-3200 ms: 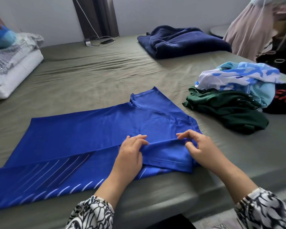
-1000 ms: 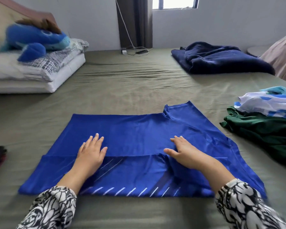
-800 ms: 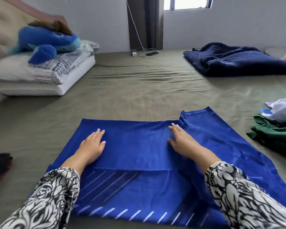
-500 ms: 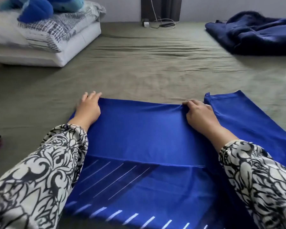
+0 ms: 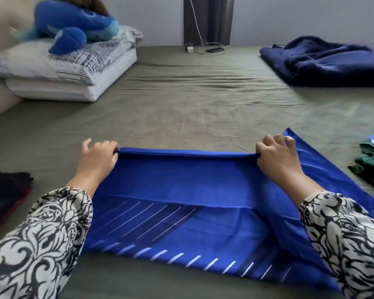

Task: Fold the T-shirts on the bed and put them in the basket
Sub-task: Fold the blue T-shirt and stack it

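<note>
Now, step: we fold the blue T-shirt (image 5: 181, 190); left hand (image 5: 97, 160) and right hand (image 5: 276, 158) both pinch its far edge.
Next: we judge it needs an even pull toward us.

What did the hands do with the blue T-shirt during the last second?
Both hands slid from the shirt's middle to its far edge. The left hand and right hand now grip the blue T-shirt there and lift that edge. The near fold stayed flat.

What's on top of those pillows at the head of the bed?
A blue plush toy lies on the stacked pillows, the top one in a striped cover. Something brown shows behind the toy, cut off by the frame. Whatever lies beneath the toy is hidden.
</note>
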